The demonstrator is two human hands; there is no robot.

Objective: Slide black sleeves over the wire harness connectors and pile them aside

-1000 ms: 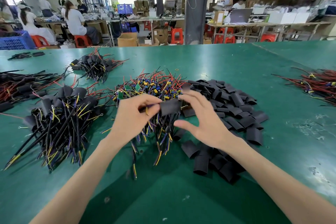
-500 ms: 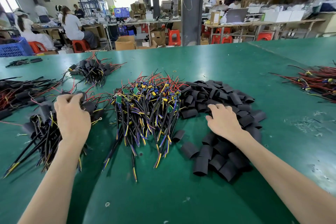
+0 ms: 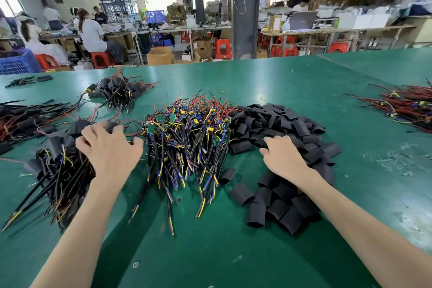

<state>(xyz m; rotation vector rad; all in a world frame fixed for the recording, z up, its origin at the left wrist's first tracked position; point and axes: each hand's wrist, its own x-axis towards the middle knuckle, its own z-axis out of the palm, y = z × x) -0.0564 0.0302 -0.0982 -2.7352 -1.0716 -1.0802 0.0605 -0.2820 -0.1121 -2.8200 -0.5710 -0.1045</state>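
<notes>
Desk (image 3: 292,82) surface, green, carries everything. Bare harnesses (image 3: 187,138), boards and connectors uppermost, are heaped at 12 o'clock. Loose black sleeves (image 3: 280,124) spread at 2 o'clock, touching that heap. Sleeved harnesses (image 3: 58,170) are piled at 10 o'clock. Left hand (image 3: 109,147) rests on the sleeved pile, its fingers (image 3: 93,130) spread and released, gripping nothing. Right hand (image 3: 284,156) lies on the loose sleeves with its fingers (image 3: 268,140) curled down among them; whether they pinch 1 sleeve I cannot tell. The step looks like the turn between pieces: 1 finished harness laid aside, a fresh sleeve sought. Next move calls for lifting 1 sleeve clear of its neighbours, while the left hand crosses to 12 o'clock and draws 1 harness from the tangle by its connector end.
</notes>
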